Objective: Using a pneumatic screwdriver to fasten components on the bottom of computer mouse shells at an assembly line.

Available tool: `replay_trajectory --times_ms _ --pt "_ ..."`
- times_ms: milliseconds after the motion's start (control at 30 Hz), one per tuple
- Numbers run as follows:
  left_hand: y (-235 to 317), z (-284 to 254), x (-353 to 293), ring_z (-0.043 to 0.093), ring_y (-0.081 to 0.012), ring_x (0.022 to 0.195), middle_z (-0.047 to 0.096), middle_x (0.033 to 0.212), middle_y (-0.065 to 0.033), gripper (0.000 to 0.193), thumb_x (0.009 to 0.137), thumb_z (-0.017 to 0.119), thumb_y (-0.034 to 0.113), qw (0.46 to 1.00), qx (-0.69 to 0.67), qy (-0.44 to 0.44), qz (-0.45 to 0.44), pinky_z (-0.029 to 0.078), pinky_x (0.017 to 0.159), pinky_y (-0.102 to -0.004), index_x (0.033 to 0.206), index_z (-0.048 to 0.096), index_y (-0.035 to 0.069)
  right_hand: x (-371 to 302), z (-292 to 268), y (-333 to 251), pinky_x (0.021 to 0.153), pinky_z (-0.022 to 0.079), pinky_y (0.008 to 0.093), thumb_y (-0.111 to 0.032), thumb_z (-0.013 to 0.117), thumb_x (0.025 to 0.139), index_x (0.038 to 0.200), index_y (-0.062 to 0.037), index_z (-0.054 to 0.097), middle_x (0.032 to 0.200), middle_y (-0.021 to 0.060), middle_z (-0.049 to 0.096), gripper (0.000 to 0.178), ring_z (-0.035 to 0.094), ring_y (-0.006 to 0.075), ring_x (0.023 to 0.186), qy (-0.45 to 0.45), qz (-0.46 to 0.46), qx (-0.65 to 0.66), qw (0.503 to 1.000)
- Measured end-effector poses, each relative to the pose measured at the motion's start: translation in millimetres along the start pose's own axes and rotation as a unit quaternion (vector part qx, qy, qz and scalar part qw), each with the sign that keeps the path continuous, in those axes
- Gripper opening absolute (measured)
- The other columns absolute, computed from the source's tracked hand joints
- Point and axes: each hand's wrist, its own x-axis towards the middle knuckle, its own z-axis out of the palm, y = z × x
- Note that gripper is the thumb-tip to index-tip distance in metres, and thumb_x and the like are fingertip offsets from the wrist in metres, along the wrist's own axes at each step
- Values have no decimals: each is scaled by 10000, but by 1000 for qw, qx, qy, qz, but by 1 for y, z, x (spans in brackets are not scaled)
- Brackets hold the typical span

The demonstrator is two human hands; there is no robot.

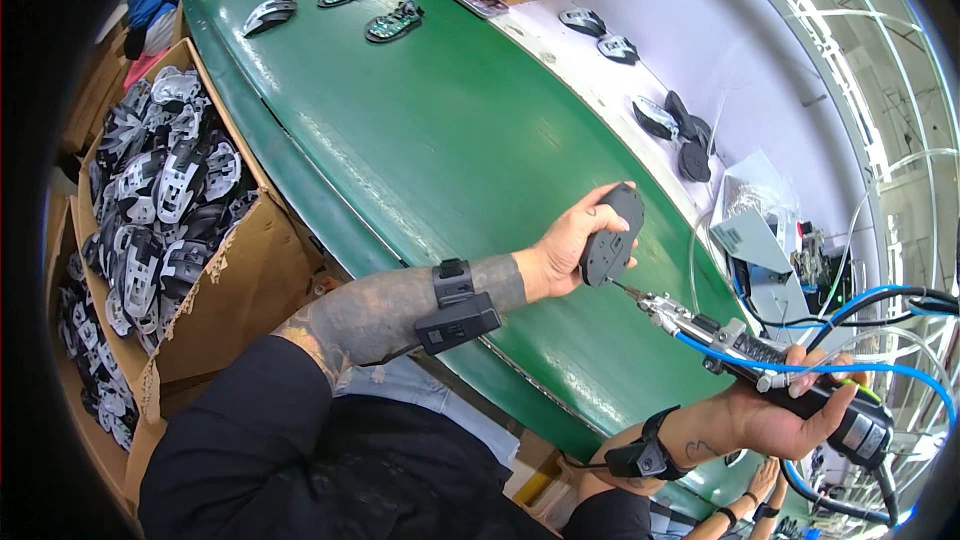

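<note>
A black computer mouse (614,237) is gripped in my left hand (568,242), tilted up with its flat underside showing. My fingers wrap around its edge above the green belt. Closed around the dark body of a power screwdriver (745,345) is my right hand (778,418), its thumb sticking out. The thin bit of the driver points left at the lower end of the mouse, at or very near its underside. Whether a screw sits at the tip is too small to tell. A blue hose runs along the driver.
The green conveyor belt (430,155) carries a mouse shell (270,16) and several mouse bases with circuit boards (394,22). At left, a cardboard box (222,312) holds many grey-black shells (165,180). Mouse parts (655,118) lie on the white ledge. Another person's hands (762,482) show lower right.
</note>
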Motion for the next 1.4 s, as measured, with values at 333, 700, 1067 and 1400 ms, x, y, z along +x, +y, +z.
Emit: replay_trajectory --times_ms 333,700,1067,1400 --pt "0 -2 0 550 -216 895 473 1097 -93 580 758 552 78 1000 -11 -5 3 548 765 -386 1316 410 148 -4 0 4 448 324 207 -148 535 872 1102 11 440 820 79 496 295 379 75 487 24 1 -13 1000" --pt "-10 -2 6 559 -208 874 480 1077 -89 532 795 568 130 1000 12 25 9 551 723 -379 1306 418 139 -4 7 6 445 318 204 -161 537 876 1073 -2 456 781 50 494 266 375 73 473 14 11 -24 1000" --pt "-15 -8 6 548 -200 853 478 1033 -82 540 816 578 199 999 10 0 -45 541 719 -379 1320 395 134 0 -1 -5 443 332 238 -155 544 875 1106 31 447 855 99 530 312 388 93 479 1 -2 42 999" --pt "-20 -9 4 537 -204 887 465 1059 -88 540 832 568 206 998 -7 -24 -54 541 720 -397 1332 376 133 -6 5 0 458 355 231 -161 536 882 1071 34 450 832 91 534 285 419 92 492 -29 23 48 998"
